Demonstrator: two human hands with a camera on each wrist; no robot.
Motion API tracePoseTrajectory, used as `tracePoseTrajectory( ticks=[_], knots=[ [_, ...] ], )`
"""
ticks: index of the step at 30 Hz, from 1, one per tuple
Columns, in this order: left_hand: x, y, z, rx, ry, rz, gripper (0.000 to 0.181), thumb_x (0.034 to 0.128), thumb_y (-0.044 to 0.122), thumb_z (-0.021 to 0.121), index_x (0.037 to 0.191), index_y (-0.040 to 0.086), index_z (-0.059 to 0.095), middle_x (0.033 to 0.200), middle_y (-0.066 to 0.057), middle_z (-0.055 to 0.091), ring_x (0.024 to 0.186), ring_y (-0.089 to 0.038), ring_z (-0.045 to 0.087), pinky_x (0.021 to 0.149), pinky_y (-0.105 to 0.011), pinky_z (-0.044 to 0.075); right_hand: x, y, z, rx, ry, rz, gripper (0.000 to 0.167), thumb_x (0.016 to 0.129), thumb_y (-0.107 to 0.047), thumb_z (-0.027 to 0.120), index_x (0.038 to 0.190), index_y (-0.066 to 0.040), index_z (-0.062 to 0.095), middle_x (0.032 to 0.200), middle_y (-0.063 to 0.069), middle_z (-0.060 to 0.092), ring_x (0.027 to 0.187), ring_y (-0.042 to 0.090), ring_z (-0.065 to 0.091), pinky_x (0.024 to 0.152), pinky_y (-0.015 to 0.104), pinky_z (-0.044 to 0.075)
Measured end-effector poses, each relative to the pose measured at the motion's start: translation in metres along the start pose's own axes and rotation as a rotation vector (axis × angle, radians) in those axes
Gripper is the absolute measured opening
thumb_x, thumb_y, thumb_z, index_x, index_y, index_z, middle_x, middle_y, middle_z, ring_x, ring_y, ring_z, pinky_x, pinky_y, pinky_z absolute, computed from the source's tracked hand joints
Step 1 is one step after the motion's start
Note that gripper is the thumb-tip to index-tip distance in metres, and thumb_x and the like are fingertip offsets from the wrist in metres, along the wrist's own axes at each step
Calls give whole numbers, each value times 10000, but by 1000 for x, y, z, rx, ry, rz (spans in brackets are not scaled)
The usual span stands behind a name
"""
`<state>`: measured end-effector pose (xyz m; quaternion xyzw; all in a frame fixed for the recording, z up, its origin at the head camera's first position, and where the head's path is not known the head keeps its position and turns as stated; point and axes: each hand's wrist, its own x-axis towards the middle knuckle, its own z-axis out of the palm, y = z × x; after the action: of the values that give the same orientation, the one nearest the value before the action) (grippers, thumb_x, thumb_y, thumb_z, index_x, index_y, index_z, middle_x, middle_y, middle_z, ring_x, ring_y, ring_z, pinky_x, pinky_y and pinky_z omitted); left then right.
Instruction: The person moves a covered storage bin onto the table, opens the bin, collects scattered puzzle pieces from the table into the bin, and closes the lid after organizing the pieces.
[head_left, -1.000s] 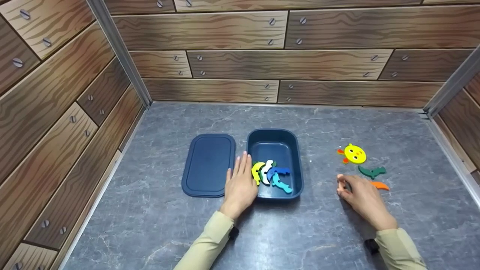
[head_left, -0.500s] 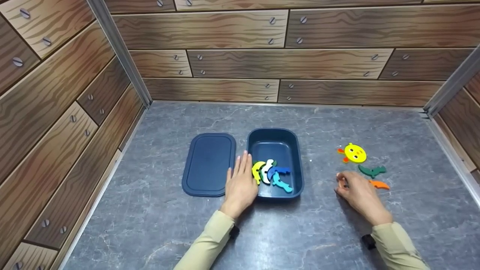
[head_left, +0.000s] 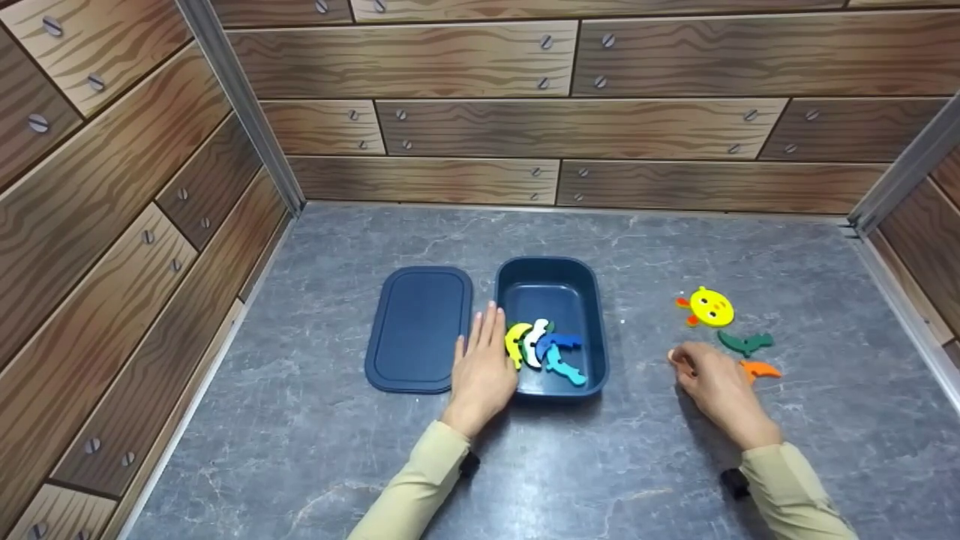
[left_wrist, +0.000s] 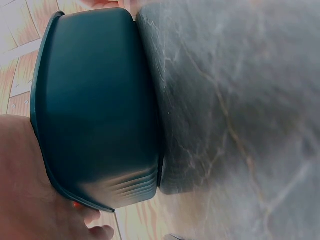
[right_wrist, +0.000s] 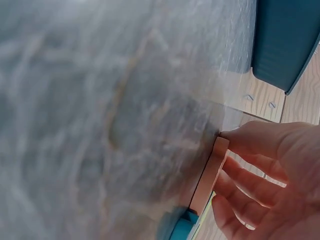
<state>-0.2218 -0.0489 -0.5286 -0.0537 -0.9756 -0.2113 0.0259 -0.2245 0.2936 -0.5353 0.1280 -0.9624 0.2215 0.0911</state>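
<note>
My left hand (head_left: 484, 382) rests with straight fingers along the left wall of a dark blue, open plastic box (head_left: 602, 330). Inside the box lie several flat shaped pieces: yellow (head_left: 513, 341), white (head_left: 535, 341), blue (head_left: 561, 343) and light blue (head_left: 564, 367). Low over the table at the right, my right hand (head_left: 720, 390) pinches a flat salmon-coloured piece (right_wrist: 210, 170) between thumb and fingers. A teal piece (right_wrist: 183, 227) shows beside its far end in the right wrist view. The head view mostly hides both under the hand. An orange piece (head_left: 763, 370) sticks out behind the knuckles.
Left of the box lies its dark blue lid (head_left: 418, 330). A yellow chick-faced disc (head_left: 710, 307) with orange feet and a dark green bird-like piece (head_left: 745, 343) lie beyond my right hand. Wood-patterned walls (head_left: 465, 64) border the grey marbled table (head_left: 360, 232).
My right hand has shifted slightly left and away from me, its fingers drawing closer together around the salmon-coloured piece. The left hand stays against the box.
</note>
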Motion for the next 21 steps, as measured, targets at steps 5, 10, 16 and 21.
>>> tracePoseTrajectory(
  ticks=[5,10,16,21],
  knots=[
    [0,0,0,0,-1,-1,650,985,187,424,1586,129,184,1646,31,63,1498,-213,89,1176,-512,137,0,0,0,8,1,-8,105,859,3,709,961,-8,686,911,149,669,786,331,637,648,505,510],
    [0,1,-1,9,-1,0,649,986,183,425,1585,126,182,1646,25,63,1497,-216,92,1174,-514,141,0,-3,-1,5,15,-6,195,831,21,705,1025,19,693,956,187,679,811,372,643,659,529,508],
    [-1,1,-1,12,-1,-3,652,987,187,437,1585,127,184,1646,22,65,1497,-217,94,1174,-514,144,0,-10,-2,-2,99,-41,228,816,16,713,1043,2,700,948,161,679,794,340,616,655,501,487],
    [-1,1,-1,18,-3,-3,658,988,189,444,1586,129,177,1646,28,54,1497,-218,92,1174,-513,144,2,-17,-3,14,170,-100,225,825,17,724,1043,-34,703,953,129,677,792,312,595,664,479,471]
  ],
)
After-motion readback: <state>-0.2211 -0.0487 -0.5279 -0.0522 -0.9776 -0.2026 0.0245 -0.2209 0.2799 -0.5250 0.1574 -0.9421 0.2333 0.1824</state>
